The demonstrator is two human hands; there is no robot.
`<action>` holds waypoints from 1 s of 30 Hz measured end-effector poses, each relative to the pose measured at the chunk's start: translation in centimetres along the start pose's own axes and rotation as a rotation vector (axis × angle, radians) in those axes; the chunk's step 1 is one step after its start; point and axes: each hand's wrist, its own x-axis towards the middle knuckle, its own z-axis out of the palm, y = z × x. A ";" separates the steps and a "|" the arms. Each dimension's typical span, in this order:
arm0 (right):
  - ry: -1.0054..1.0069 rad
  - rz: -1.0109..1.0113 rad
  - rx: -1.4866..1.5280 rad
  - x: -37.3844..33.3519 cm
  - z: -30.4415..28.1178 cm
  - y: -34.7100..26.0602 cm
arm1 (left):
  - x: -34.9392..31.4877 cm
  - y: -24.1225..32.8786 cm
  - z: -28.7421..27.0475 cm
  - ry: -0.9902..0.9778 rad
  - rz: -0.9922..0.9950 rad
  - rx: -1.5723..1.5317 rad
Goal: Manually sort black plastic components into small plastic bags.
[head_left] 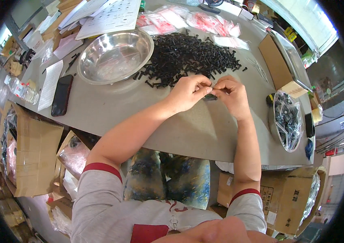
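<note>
Over the grey table, my left hand [189,94] and my right hand [233,96] meet fingertip to fingertip. Both are closed in a pinch. Whatever sits between the fingertips is too small and too covered to name. Just under them a short black piece [210,97] shows, and I cannot tell if it is held or lying on the table. Right beyond the hands spreads a large heap of black screws [192,54], with a few strays at its edges. Left of the heap stands a round steel basin [83,65] with clear plastic bags inside.
Red-and-clear plastic bags [208,22] lie behind the heap. At the left are a phone [61,95], a paper sheet [50,85] and a water bottle [22,90]. On the right stand a bowl of bagged black parts [288,121] and a cardboard box [276,60]. Open cartons [38,150] flank my seat.
</note>
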 end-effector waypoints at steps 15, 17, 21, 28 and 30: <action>-0.145 -0.131 -0.044 0.2 -0.5 -0.1 | 0.0 -0.5 -0.1 -0.048 0.076 0.084; -0.158 -0.187 -0.065 0.2 -0.6 0.0 | -0.1 -0.8 0.1 -0.058 0.076 0.060; -0.246 -0.125 -0.122 -0.2 -1.6 -0.5 | -0.1 -0.1 0.4 -0.080 0.064 0.058; -0.151 -0.092 -0.272 -0.7 -3.4 -0.6 | 0.3 0.1 0.5 0.140 -0.050 -0.256; 0.063 -0.206 -0.332 -1.2 -4.0 0.1 | 0.4 -0.4 0.4 0.135 -0.066 -0.260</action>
